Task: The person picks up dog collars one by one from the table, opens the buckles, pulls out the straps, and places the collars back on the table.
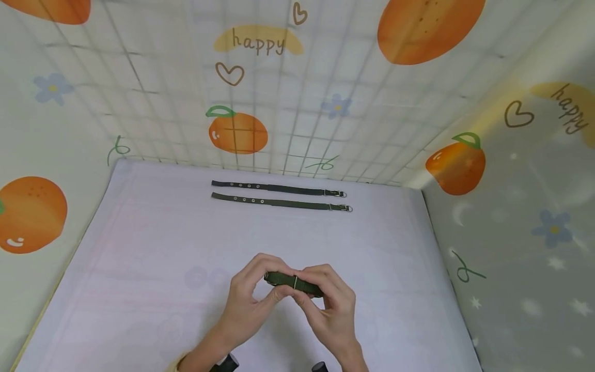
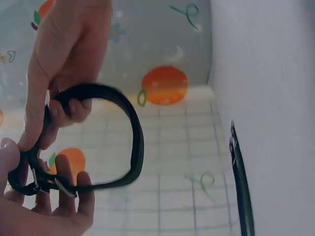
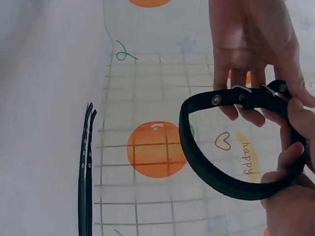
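Both hands hold a dark green collar [image 1: 281, 279] close above the near part of the white table. It is bent into a loop, and the right wrist view shows its strap [image 3: 231, 189], metal eyelet [image 3: 216, 100] and buckle [image 3: 242, 96]. My left hand [image 1: 246, 297] pinches the buckle part between thumb and fingers, its fingers spread behind the strap in the left wrist view. My right hand [image 1: 332, 302] grips the strap beside it, thumb close to the left thumb and fingers curled round the band. The fingers hide part of the loop.
Two more collars, a blackish one [image 1: 293, 190] and a dark green one [image 1: 297, 204], lie straight and side by side toward the back of the white table [image 1: 153, 243]. A wire grid behind a printed sheet [image 1: 297, 129] rises at the back; printed sheets stand at both sides.
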Action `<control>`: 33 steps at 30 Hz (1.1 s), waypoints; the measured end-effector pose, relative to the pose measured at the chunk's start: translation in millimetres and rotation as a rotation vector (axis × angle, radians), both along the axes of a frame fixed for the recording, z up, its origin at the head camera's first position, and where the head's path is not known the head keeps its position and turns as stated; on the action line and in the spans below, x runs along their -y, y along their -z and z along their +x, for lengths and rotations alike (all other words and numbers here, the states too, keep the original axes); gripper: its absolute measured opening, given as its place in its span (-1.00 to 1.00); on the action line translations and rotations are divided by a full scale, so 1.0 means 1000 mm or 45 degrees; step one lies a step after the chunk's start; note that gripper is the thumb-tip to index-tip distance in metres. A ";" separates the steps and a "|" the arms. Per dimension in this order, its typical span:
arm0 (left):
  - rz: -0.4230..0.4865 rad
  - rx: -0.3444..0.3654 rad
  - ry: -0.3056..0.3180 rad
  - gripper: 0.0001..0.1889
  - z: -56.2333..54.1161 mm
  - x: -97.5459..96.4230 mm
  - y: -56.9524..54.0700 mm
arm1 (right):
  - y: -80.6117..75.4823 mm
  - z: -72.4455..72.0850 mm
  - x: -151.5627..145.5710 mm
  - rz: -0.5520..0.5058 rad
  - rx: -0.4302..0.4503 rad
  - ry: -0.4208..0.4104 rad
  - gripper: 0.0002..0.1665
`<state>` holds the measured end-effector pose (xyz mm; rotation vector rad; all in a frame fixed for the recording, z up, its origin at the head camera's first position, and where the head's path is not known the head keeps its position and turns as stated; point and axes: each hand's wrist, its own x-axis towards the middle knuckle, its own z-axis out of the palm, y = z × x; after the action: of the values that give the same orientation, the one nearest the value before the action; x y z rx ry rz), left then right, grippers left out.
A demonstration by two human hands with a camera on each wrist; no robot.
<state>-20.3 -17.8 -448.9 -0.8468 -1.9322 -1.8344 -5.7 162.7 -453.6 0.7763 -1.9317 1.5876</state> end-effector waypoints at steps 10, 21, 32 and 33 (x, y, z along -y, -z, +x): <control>0.376 0.275 0.198 -0.67 0.004 -0.001 0.001 | -0.001 0.002 0.003 -0.078 0.097 0.004 -0.64; 0.066 0.168 0.213 -0.69 0.003 0.000 0.002 | -0.004 0.002 0.001 -0.198 0.163 -0.039 -0.62; -0.033 0.016 -0.062 -0.69 -0.002 0.001 0.006 | -0.007 0.004 0.004 -0.137 0.185 0.128 -0.56; -0.093 -0.037 -0.108 -0.68 -0.003 0.002 0.005 | -0.007 0.004 0.004 -0.101 0.177 0.174 -0.59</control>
<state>-23.4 -19.4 -453.9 -0.7972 -1.9960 -1.7034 -2.0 158.2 -446.9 0.5026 -1.9591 1.6611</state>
